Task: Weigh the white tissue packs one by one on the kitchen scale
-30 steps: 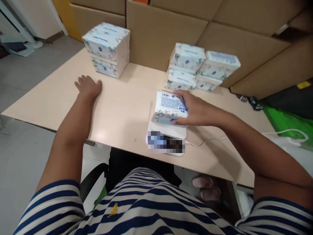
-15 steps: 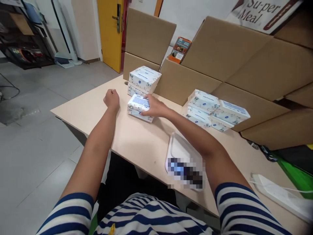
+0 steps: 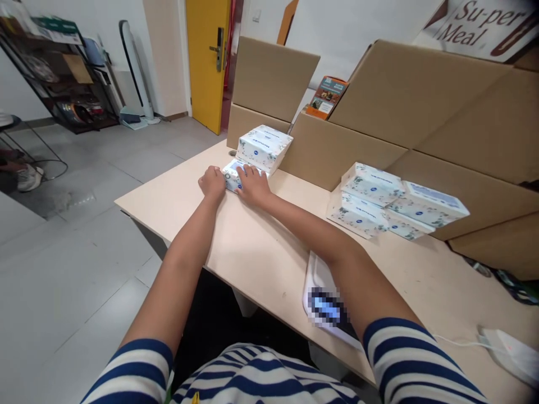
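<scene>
A white tissue pack with a floral print (image 3: 231, 175) lies on the table against the front of another tissue pack stack (image 3: 261, 147). My right hand (image 3: 255, 186) is over this pack, fingers on its top and thumb on its near side, hiding much of it. At the pack's left end rests my left hand (image 3: 213, 182), its fingers curled into a fist, apparently touching the pack with nothing visible in it. Farther right, more tissue packs (image 3: 372, 186) stand in two stacks side by side.
Large cardboard boxes (image 3: 357, 148) line the table's back edge. A white device with a lit display (image 3: 314, 280) lies under my right forearm. A white corded device (image 3: 511, 350) sits at the right. Beyond the table are a yellow door (image 3: 205, 62) and a shelf rack (image 3: 63, 84).
My right hand has pushed the tissue pack back against the stack. My left hand has moved in from the left to its end. The view has shifted left.
</scene>
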{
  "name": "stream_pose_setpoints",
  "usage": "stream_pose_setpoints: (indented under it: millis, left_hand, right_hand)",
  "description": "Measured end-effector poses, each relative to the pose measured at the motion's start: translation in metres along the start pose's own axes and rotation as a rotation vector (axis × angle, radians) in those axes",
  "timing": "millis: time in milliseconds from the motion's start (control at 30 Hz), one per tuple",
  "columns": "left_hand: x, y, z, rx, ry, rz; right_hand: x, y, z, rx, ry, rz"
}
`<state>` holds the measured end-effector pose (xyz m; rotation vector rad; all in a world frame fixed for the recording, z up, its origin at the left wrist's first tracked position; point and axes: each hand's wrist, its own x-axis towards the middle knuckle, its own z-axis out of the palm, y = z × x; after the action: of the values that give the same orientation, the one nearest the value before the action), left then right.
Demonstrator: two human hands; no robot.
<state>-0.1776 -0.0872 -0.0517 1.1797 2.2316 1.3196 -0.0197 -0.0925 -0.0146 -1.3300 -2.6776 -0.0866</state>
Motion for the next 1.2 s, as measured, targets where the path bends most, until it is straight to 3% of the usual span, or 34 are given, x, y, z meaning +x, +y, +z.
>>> stream_pose_setpoints:
  millis: [167, 267, 367, 433, 533, 600, 667, 767, 933, 1200]
  left_hand:
    - [-0.003, 0.013, -0.007, 0.133, -0.03, 0.035]
    - [0.001, 0.023, -0.006, 0.185, -0.007, 0.039]
    - [0.007, 0.028, -0.002, 0.198, 0.02, 0.029]
    - [0.008, 0.029, 0.001, 0.196, 0.015, 0.026]
    - [0.007, 0.03, 0.004, 0.191, 0.019, 0.027]
    - [0.007, 0.03, 0.004, 0.18, 0.026, 0.027]
    - [0.007, 0.031, 0.005, 0.159, 0.04, 0.027]
    - [0.007, 0.031, 0.005, 0.115, 0.111, 0.022]
    - [0.009, 0.032, 0.005, 0.052, 0.24, -0.022]
    - [0.016, 0.044, 0.013, 0.059, 0.288, -0.136]
  right_hand:
    - [0.012, -0.013, -0.006, 0.003, -0.003, 0.089]
    - [0.004, 0.004, -0.026, -0.026, 0.008, -0.024]
    - [-0.035, 0.048, -0.05, -0.102, 0.06, -0.195]
    - [-0.075, 0.087, -0.065, -0.111, 0.081, -0.201]
    - [-0.138, 0.156, -0.082, -0.067, 0.06, -0.028]
    - [-0.171, 0.2, -0.088, -0.056, -0.029, 0.19]
    - [-0.194, 0.238, -0.09, -0.055, -0.102, 0.386]
    - [-0.212, 0.274, -0.084, -0.055, -0.126, 0.507]
    - [-0.223, 0.293, -0.07, -0.025, -0.079, 0.522]
    - [-0.24, 0.284, -0.065, 0.047, -0.021, 0.517]
